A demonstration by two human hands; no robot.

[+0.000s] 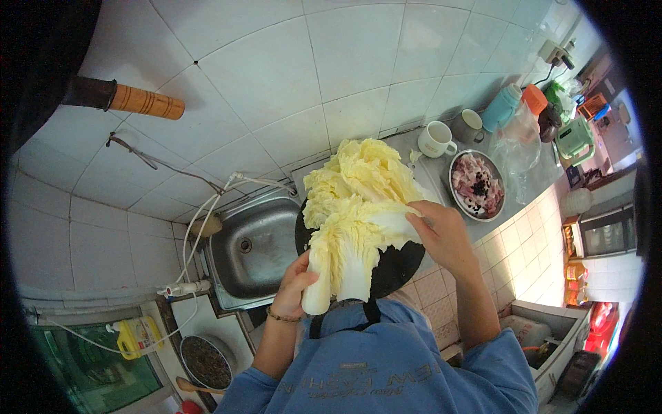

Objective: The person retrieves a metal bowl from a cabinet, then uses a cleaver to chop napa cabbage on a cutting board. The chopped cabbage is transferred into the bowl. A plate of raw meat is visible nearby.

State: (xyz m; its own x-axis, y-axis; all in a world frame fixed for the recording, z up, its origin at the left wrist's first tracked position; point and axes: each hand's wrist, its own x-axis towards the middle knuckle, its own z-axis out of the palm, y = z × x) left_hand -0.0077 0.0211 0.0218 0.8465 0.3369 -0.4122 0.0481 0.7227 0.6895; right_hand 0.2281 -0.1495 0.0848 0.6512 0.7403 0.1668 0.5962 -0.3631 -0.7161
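From the head view, cannot make out most fingers of the left grip (293,286): tucked behind the cabbage (345,248), with only the thumb and the back of the hand showing plainly. Cannot see much of the black vessel (400,269) beneath the leaves between both grips either; too covered to tell pan from basin. Can see just part of a wooden handle (146,101), cut off by the dark rim, well beyond and left of the left grip.

Narrow at left, clasping a thick white stalk. Narrow too in the right grip (441,231), pinching a pale leaf rib; cannot tell whether holding one joined piece or separate leaves. Find the cabbage stretched between both grips, with more heaped just beyond them.

Left of the left grip, see a sink (265,234). Beyond the right grip, on the counter (546,171), see a bowl (498,205) of meat (472,169) topped with dark bits too small to identify. Near it, cannot clearly trace a clear, crumpled bag (520,145).
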